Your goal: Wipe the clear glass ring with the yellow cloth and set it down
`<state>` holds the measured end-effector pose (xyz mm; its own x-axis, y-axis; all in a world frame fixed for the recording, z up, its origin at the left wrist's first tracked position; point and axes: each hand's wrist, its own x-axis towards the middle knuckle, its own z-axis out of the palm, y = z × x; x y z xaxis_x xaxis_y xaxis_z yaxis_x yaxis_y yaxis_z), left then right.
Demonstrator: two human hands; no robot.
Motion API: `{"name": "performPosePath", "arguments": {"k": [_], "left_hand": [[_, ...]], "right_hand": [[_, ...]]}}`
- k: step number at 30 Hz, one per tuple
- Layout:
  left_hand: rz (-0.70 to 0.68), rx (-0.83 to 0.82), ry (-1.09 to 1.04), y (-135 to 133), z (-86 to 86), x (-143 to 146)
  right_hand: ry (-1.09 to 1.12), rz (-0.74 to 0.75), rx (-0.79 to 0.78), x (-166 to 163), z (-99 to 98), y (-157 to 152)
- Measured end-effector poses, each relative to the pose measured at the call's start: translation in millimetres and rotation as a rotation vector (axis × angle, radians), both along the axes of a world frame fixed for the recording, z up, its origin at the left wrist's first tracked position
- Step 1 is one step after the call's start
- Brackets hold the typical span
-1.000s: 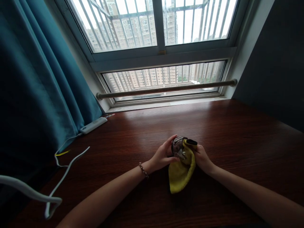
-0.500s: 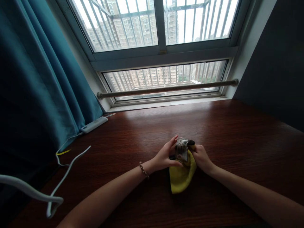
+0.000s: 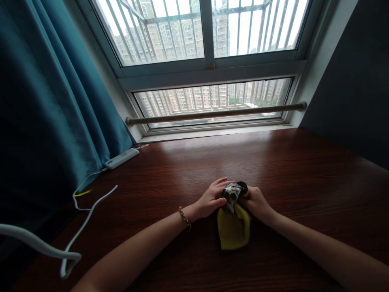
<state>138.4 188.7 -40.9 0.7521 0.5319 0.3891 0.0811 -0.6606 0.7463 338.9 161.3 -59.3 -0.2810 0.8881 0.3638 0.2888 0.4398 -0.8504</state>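
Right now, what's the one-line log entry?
left hand: at clear plastic packet | right hand: gripping yellow cloth | bracelet: left wrist | below: reddish-brown wood-grain surface

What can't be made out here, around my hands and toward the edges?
All in the head view:
Right hand: fingertips hidden, by the yellow cloth or the hand itself.
Clear wrapper: what's inside is too small, with glare over it.
Left hand: the wrapper's side nearest its palm is hidden by the hand.
White cord: cut off by the left edge.
Blue curtain: cut off at the top.
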Motion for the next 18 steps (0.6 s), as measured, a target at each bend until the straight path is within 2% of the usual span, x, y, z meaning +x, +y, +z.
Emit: {"name": "performPosePath", "arguments": {"k": [4,8,13,18], "left_hand": [[0.04,-0.048,-0.042,-3.0,-1.4,1.1],[0.078,-0.063,-0.038,-8.2,-5.6,1.5],[0.127,-0.126,-0.078,-7.6,-7.1,0.7],[0.034,-0.026,-0.078,-3.4,3.9,-0.7]], "right_hand": [[0.023,-0.072,-0.011,-1.3,-2.4,0.7],[0.077,-0.128,-0.096,-1.0,-6.0,3.4],[0.084,-0.087,-0.121,0.1,-7.9,4.5],[0.024,-0.026,-0.027,0.1,-5.5,2.1]]}}
